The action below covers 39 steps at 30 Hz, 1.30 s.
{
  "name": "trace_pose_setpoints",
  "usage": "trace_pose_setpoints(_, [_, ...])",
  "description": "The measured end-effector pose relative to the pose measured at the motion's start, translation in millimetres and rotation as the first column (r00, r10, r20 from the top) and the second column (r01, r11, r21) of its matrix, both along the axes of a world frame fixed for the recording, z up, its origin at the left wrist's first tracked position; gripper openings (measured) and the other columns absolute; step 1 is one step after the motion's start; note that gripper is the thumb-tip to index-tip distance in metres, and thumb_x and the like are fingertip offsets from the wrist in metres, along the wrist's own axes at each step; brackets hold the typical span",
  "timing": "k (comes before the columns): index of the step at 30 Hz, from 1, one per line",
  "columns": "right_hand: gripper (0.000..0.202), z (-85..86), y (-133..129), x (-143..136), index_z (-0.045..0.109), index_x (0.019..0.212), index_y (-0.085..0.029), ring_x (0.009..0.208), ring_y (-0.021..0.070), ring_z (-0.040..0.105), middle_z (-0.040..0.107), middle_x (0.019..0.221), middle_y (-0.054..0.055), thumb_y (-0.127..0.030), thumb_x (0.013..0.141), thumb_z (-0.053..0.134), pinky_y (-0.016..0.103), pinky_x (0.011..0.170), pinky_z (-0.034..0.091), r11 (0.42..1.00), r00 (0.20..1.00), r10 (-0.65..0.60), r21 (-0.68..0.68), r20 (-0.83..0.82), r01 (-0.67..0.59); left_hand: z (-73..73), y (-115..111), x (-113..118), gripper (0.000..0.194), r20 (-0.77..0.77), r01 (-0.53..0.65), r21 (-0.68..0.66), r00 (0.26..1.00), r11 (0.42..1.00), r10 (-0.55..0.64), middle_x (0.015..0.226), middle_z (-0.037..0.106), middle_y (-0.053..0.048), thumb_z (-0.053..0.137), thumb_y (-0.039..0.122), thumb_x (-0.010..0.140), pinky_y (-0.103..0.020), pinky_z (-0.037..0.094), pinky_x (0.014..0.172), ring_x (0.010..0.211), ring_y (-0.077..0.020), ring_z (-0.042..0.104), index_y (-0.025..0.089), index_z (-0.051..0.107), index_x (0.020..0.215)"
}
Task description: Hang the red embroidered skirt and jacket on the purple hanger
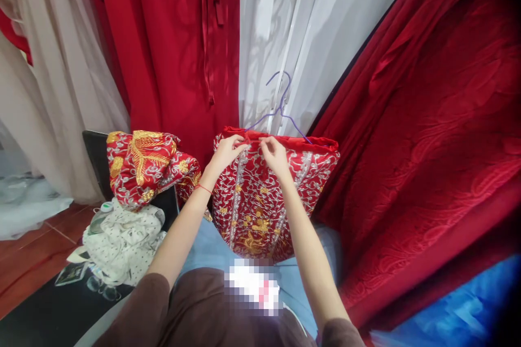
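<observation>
A red garment with silver and gold embroidery (260, 200) lies over my lap, its plain red top edge facing away from me. My left hand (230, 153) pinches that edge left of its middle, a thin red string round the wrist. Just to the right, my right hand (274, 154) has thumb and fingertips together on the same edge. A small gap separates the two hands. Above the edge rises the hook of a purple hanger (280, 103), whose arms run down behind or into the garment's top; their lower ends are hidden.
Another embroidered red piece (142, 165) is heaped at the left, above a white dotted cloth (126, 241). Eyeglasses (103, 287) lie on a black surface (57, 309). Red fabric (427, 146) hangs at the right, red and white drapes ahead, and blue material (459, 309) sits lower right.
</observation>
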State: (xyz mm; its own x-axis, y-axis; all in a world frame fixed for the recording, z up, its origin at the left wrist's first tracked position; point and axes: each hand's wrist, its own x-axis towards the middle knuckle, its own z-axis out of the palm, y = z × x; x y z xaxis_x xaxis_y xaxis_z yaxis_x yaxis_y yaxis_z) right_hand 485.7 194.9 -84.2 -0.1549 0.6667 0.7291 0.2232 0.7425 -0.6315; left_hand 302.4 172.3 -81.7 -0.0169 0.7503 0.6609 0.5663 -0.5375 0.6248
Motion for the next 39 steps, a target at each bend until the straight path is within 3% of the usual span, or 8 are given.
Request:
trace_pose_setpoints(6, [0.021, 16.1, 15.6, 8.3, 0.048, 0.082, -0.022, 0.078, 0.0170, 0.066, 0.069, 0.094, 0.007, -0.041, 0.093, 0.046, 0.033, 0.077, 0.054, 0.985, 0.991, 0.133, -0.105, -0.023, -0.134, 4.2, 8.8, -8.3, 0.025, -0.074, 0.019, 0.080, 0.997, 0.997, -0.013, 0.086, 0.075, -0.004, 0.059, 0.036, 0.090, -0.026, 0.046, 0.068, 0.067, -0.0144, 0.061, 0.016, 0.072, 0.098])
trace_pose_setpoints(13, [0.026, 11.1, -8.3, 17.4, 0.060, 0.110, -0.015, 0.088, 0.0234, 0.065, 0.066, 0.112, 0.016, -0.020, 0.092, 0.041, 0.030, 0.072, 0.043, 0.798, 0.570, -0.572, 0.240, 0.589, 0.552, -7.3, 9.7, -21.7, 0.023, -0.101, -0.239, 0.166, 0.961, 0.957, 0.258, 0.082, 0.071, -0.007, 0.045, 0.022, 0.094, -0.035, 0.045, 0.090, 0.085, -0.0212, 0.061, 0.018, 0.066, 0.084])
trace_pose_setpoints(16, [0.026, 5.5, -9.8, 23.5, 0.063, 0.106, -0.017, 0.085, 0.0229, 0.064, 0.069, 0.103, 0.013, -0.025, 0.094, 0.041, 0.029, 0.070, 0.040, 0.774, 0.595, -0.591, 0.177, 0.544, 0.607, -10.6, 4.9, -26.0, 0.022, -0.004, -0.199, 0.154, 0.979, 0.968, 0.202, 0.081, 0.068, -0.006, 0.043, 0.026, 0.095, -0.032, 0.047, 0.082, 0.080, -0.0190, 0.062, 0.019, 0.063, 0.091])
trace_pose_setpoints(20, [0.032, 0.8, -2.3, 25.0, 0.069, 0.080, -0.021, 0.070, 0.0206, 0.061, 0.069, 0.073, 0.007, -0.034, 0.096, 0.044, 0.029, 0.067, 0.039, 0.860, 0.767, -0.456, 0.003, 0.451, 0.510, -15.2, -5.5, -27.4, 0.020, -0.007, 0.069, 0.050, 0.998, 0.996, -0.069, 0.078, 0.067, -0.002, 0.049, 0.030, 0.088, -0.024, 0.044, 0.066, 0.070, -0.0146, 0.061, 0.021, 0.066, 0.094])
trace_pose_setpoints(26, [0.020, 0.8, -6.0, 24.1, 0.075, 0.089, -0.019, 0.047, 0.0128, 0.052, 0.058, 0.048, -0.004, -0.036, 0.082, 0.067, 0.025, 0.058, 0.039, 0.983, 0.835, 0.136, -0.181, 0.532, -0.045, -11.3, -17.7, -19.8, 0.012, 0.068, -0.374, 0.078, 0.927, 0.924, 0.370, 0.065, 0.063, -0.002, 0.066, 0.030, 0.076, -0.026, 0.042, 0.064, 0.065, -0.0167, 0.058, 0.023, 0.072, 0.084])
trace_pose_setpoints(32, [0.052, 11.1, -12.8, 19.1, 0.070, 0.118, -0.016, 0.043, 0.0090, 0.046, 0.063, 0.056, -0.003, -0.056, 0.091, 0.051, 0.021, 0.046, 0.036, 0.926, 0.919, 0.346, -0.224, 0.188, -0.303, 2.0, -36.1, -25.4, 0.021, 0.036, 0.121, 0.049, 0.992, 0.991, -0.123, 0.065, 0.066, -0.002, 0.057, 0.028, 0.081, -0.026, 0.047, 0.069, 0.067, -0.0153, 0.059, 0.021, 0.075, 0.073])
trace_pose_setpoints(37, [0.060, 18.2, -17.8, 5.4, 0.071, 0.116, -0.016, 0.034, 0.0064, 0.039, 0.068, 0.061, -0.001, -0.065, 0.090, 0.047, 0.021, 0.038, 0.030, 0.905, 0.919, 0.382, -0.241, 0.099, -0.350, 8.1, -48.7, -17.6, 0.015, 0.099, -0.414, 0.077, 0.908, 0.907, 0.406, 0.063, 0.066, -0.004, 0.066, 0.028, 0.078, -0.029, 0.043, 0.067, 0.070, -0.0196, 0.059, 0.021, 0.077, 0.070])
trace_pose_setpoints(39, [0.060, 18.0, -23.7, 0.1, 0.072, 0.114, -0.017, 0.035, 0.0071, 0.041, 0.068, 0.062, 0.000, -0.066, 0.089, 0.049, 0.022, 0.037, 0.031, 0.915, 0.934, 0.355, -0.225, 0.050, -0.335, 9.2, -47.8, -7.6, 0.022, 0.328, -0.426, 0.205, 0.878, 0.881, 0.348, 0.082, 0.073, -0.006, 0.061, 0.034, 0.086, -0.029, 0.045, 0.071, 0.075, -0.0180, 0.061, 0.021, 0.079, 0.089])
